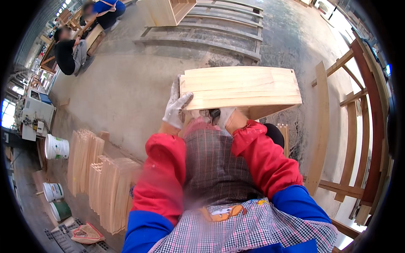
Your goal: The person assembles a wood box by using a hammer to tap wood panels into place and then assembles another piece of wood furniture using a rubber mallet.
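Observation:
A pale wooden box shaped like a drawer (240, 87) is held up in front of my apron, its long side facing up. My left hand (176, 105), in a whitish work glove, grips the box's left end, thumb over the near edge. Below the near edge is my right hand (228, 117), also gloved, its fingers mostly hidden by the box. A small dark object (214, 113) shows beside it, too covered to name. Both forearms wear red sleeve covers.
Slatted pallets (202, 41) lie ahead, bearing another wooden box (158, 13). At left stand stacks of wooden boards (112, 185) and white buckets (56, 146). A wooden rack (352, 139) runs along the right. Two people (69, 52) work at far left.

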Available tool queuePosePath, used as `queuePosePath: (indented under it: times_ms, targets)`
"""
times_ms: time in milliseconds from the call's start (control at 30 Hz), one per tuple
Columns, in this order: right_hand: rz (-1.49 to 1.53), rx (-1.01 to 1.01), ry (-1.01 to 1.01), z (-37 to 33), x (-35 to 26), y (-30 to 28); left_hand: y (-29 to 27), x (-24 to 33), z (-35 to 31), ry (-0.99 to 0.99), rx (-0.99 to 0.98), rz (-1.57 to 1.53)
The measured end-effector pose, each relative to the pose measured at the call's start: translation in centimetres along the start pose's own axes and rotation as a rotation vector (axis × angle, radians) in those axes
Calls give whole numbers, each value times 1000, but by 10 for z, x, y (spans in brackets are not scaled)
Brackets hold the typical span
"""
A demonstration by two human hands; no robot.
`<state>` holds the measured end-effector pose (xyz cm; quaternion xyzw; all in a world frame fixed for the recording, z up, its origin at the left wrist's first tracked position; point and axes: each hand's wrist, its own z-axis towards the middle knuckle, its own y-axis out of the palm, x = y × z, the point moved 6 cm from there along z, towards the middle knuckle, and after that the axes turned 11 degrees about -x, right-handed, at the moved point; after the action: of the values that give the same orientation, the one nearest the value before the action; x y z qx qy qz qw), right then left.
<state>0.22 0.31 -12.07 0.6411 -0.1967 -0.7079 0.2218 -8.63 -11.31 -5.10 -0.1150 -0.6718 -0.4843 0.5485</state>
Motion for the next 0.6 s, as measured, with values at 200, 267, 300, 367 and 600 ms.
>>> queuePosePath:
  times_ms: [200, 267, 300, 367, 600]
  targets:
    - [680, 475, 427, -8, 15, 8, 3, 4, 2, 7, -10, -54]
    - [522, 467, 486, -15, 4, 14, 3, 4, 2, 18, -23, -54]
    - [558, 342, 429, -14, 4, 15, 5, 4, 2, 24, -36, -44]
    - [623, 93, 311, -16, 6, 16, 5, 1, 0, 22, -46, -32]
    - [326, 290, 504, -31, -1, 5, -6, 10, 17, -36, -32, 41]
